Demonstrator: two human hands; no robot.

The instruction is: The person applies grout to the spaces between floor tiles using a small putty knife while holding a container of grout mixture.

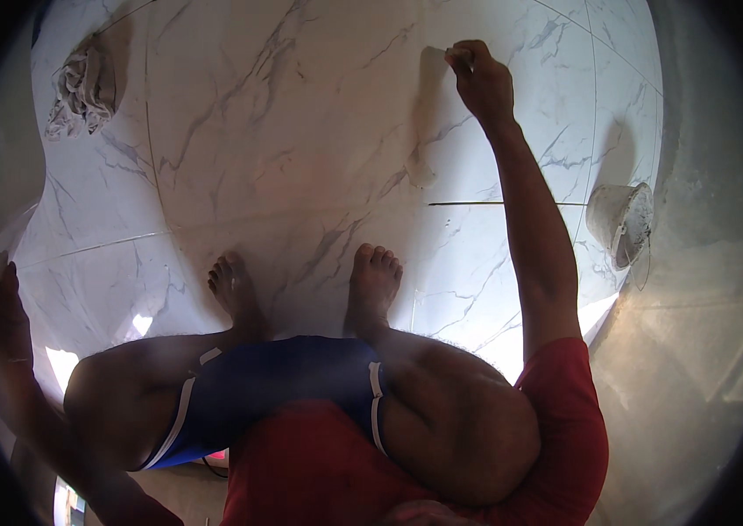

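My right hand (482, 81) is stretched far forward over the white marble-look floor tiles (319, 114). Its fingers are pinched together around something small and pale that I cannot make out. A damp-looking smear (421, 172) lies on the tile nearer to me. At the far left my left hand (5, 311) is in shadow, its fingers stretched out against the edge of a pale upright surface (5, 175). Part of that hand is too dark to see well. Thin joints run between the tiles, and a darker joint line (507, 203) passes beneath my right forearm.
A crumpled grey cloth (87, 88) lies at the far left. On the right, a tilted, stained bucket (621, 223) with a wire handle is by the tile edge, beside grey concrete-like ground (696, 342). My bare feet (375, 285) stand on the tiles in front of me.
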